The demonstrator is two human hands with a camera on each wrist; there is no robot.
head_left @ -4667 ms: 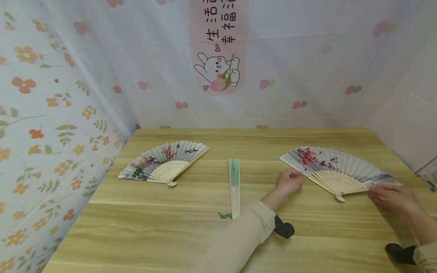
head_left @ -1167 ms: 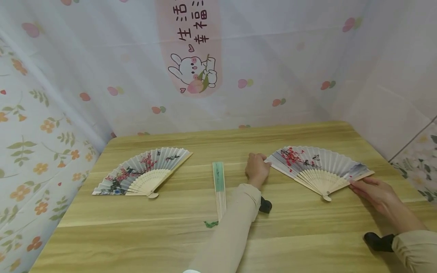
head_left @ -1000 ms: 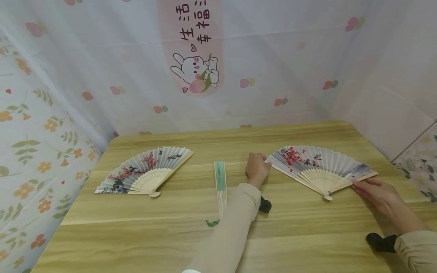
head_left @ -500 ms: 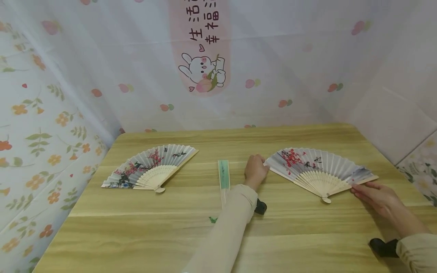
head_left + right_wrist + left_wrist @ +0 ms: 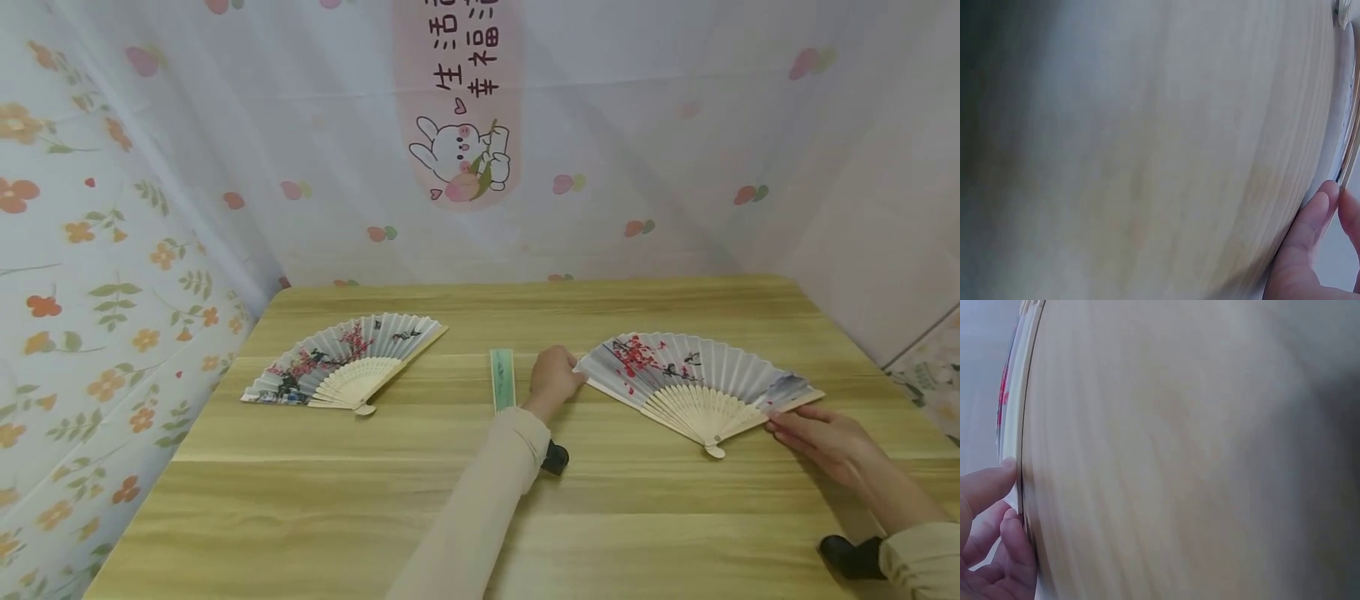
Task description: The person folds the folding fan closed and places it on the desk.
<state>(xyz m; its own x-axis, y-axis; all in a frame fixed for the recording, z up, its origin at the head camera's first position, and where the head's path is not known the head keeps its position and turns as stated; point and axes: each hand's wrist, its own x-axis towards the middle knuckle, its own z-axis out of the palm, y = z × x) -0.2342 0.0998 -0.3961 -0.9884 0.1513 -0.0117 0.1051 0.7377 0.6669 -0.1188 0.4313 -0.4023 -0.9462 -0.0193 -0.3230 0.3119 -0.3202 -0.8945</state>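
Note:
An opened folding fan (image 5: 667, 358), white with red blossoms and pale wooden ribs, lies on the right half of the table. At its left outer corner my left hand (image 5: 553, 379) pinches the edge rib; the left wrist view shows the thumb (image 5: 988, 487) on it and curled fingers below. My right hand (image 5: 836, 446) holds the fan's right end rib, between thumb and fingers (image 5: 1304, 237) in the right wrist view. Another opened fan (image 5: 348, 362) with a blossom print lies at left. Between the two is a folded green fan (image 5: 503, 375), its lower part hidden behind my left sleeve.
The wooden table (image 5: 337, 508) has a straight back edge against a white curtain (image 5: 637, 125) with a rabbit print. A floral cloth (image 5: 105, 333) hangs on the left. Black wrist devices (image 5: 851, 557) sit below both hands.
The left hand has shifted from the middle of the fan's left rib to its outer corner. Lately the held fan has slid left and a little nearer, closer to the green fan. The head view has turned.

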